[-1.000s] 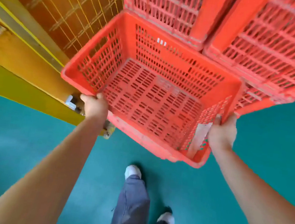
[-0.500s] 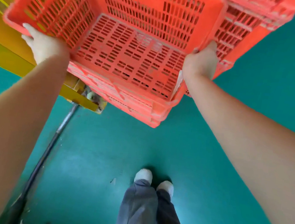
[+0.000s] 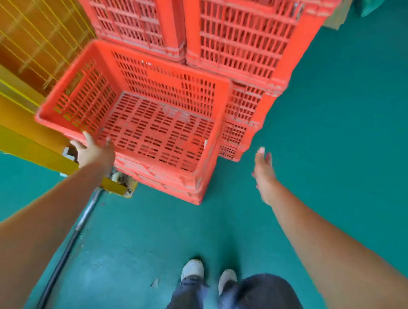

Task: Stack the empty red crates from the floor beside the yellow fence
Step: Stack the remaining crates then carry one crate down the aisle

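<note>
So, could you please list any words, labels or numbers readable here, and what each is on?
No text is readable.
The raised mark on the floor of the top red slatted plastic crate: too blurred.
The white tag at its right wall: edge-on, unreadable.

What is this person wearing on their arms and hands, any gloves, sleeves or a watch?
Nothing that I can see. Both arms are bare along their whole visible length, no sleeve edge in view. The left hand and right hand wear no gloves, and no watch, ring or band shows. The right hand's nails look pale, perhaps painted.
</note>
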